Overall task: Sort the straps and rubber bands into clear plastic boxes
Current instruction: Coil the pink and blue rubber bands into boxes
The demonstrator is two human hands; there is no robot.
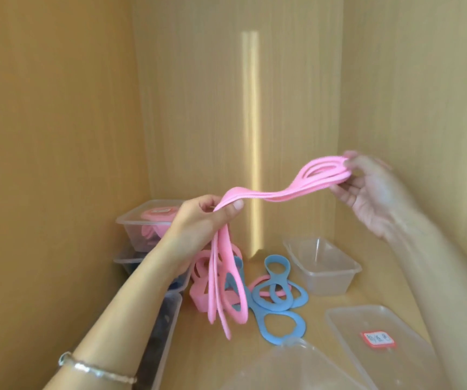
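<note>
Here we go: my left hand [207,218] is clamped around a bunch of pink straps [269,194], thumb pressed on top, gripping them at their narrow waist, up in the air above the table [252,337]. 1 end of the bunch hangs down below my fist, its loops dangling in front of the pile. The other end stretches across to my right hand [367,192], which is blurred but pinches the far loops between its fingertips, higher up and near the wooden side wall. Down on the table, loose blue straps [277,299] lie overlapped, with more loose pink straps [201,277] heaped just beside them. To the right of that pile sits an open clear box [322,266], and nearer to me lies a flat lid [378,339] with a red-bordered label. Over on the left, a closed box [148,223] with pink straps inside is stacked on another box [131,263]. A thin bracelet [94,367] circles my left forearm.
</note>
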